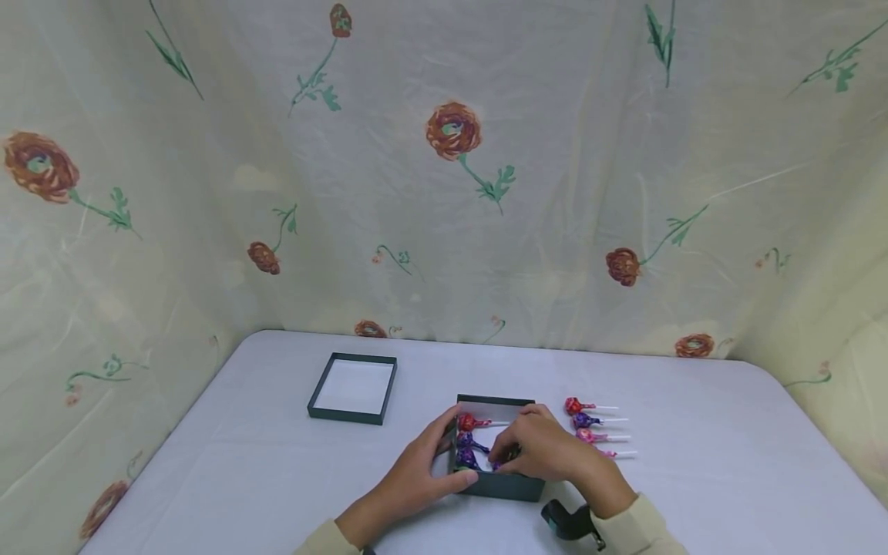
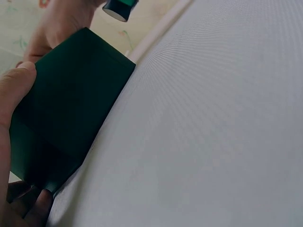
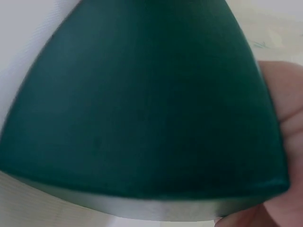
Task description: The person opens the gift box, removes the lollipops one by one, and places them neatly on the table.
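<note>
- Lying well left of both hands on the bench [image 1: 694, 478], the lid [image 1: 353, 388] sits upturned, out of the way.
- Left hand [image 1: 416, 474] grips the dark green box [image 1: 496, 484] by its left wall, apparently to steady it.
- Right hand [image 1: 548, 451] has its fingers curled inside the box among the lollipops [image 1: 469, 442]; whether they pinch one I cannot tell.
- Loose lollipops [image 1: 595, 428] lie in a row just right of those fingers, within reach.

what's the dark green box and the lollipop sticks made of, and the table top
Dark green box: likely paper-covered cardboard, matte, with thin straight walls and a white inside. Lollipop sticks: thin, white, paper or plastic; too small to tell. Table: a pale surface with a fine woven-looking texture in the left wrist view, possibly cloth or textured plastic.
</note>
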A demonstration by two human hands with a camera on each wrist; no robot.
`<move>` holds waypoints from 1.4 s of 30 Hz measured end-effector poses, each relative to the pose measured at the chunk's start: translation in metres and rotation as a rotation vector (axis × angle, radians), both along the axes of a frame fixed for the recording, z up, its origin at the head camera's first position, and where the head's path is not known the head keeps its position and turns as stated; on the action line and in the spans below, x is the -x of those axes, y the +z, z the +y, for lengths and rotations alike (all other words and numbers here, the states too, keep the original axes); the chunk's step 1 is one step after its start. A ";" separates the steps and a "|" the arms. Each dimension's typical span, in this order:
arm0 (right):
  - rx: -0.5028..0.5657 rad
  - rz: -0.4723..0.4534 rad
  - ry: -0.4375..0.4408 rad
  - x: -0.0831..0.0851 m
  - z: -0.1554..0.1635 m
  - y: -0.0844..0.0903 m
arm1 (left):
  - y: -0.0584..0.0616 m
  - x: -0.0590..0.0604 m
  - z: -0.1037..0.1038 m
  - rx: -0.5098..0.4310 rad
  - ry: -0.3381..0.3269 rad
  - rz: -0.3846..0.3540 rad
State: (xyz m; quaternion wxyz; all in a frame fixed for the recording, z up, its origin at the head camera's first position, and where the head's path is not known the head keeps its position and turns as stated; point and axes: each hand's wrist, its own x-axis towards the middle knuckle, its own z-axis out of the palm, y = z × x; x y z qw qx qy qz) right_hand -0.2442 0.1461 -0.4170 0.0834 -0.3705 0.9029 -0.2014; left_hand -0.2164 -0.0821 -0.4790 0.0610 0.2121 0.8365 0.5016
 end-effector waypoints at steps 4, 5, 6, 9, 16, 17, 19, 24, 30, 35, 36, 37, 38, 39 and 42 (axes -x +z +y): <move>0.009 -0.007 -0.007 0.000 0.000 0.000 | 0.000 0.001 0.000 -0.002 -0.001 0.005; 0.013 -0.011 -0.010 0.000 0.000 0.000 | 0.000 0.001 0.000 -0.001 -0.002 0.005; 0.016 -0.013 -0.011 0.000 0.000 0.000 | -0.001 0.001 -0.001 -0.002 -0.003 0.006; 0.030 -0.005 -0.006 0.001 0.000 -0.001 | -0.001 0.001 -0.001 -0.004 -0.006 0.009; 0.057 0.047 -0.009 0.001 -0.003 -0.002 | -0.001 0.000 -0.002 -0.010 -0.015 0.016; 0.059 0.050 -0.013 0.001 -0.004 -0.002 | -0.001 0.000 -0.003 -0.011 -0.015 0.017; 0.064 0.056 -0.019 0.000 -0.005 -0.001 | -0.001 0.000 -0.004 -0.013 -0.017 0.016; 0.121 0.098 0.013 -0.001 -0.006 0.001 | -0.002 0.001 -0.004 -0.021 -0.026 0.024; 0.189 0.132 0.056 -0.001 -0.004 0.003 | -0.002 0.002 -0.004 -0.010 -0.022 0.040; 0.197 0.079 0.026 -0.003 -0.003 0.007 | 0.000 0.002 -0.004 -0.012 -0.015 0.037; 0.197 0.073 0.020 -0.003 -0.002 0.008 | 0.000 0.002 -0.004 -0.013 -0.016 0.035; 0.195 0.067 0.014 -0.004 -0.002 0.008 | 0.000 0.002 -0.004 -0.014 -0.018 0.033; 0.192 0.062 0.007 -0.004 -0.001 0.009 | 0.000 0.002 -0.004 -0.014 -0.019 0.030; 0.191 0.059 0.002 -0.005 -0.001 0.009 | -0.001 0.002 -0.003 -0.013 -0.021 0.027; 0.185 0.046 -0.010 -0.006 0.001 0.010 | -0.002 0.002 -0.003 -0.011 -0.023 0.021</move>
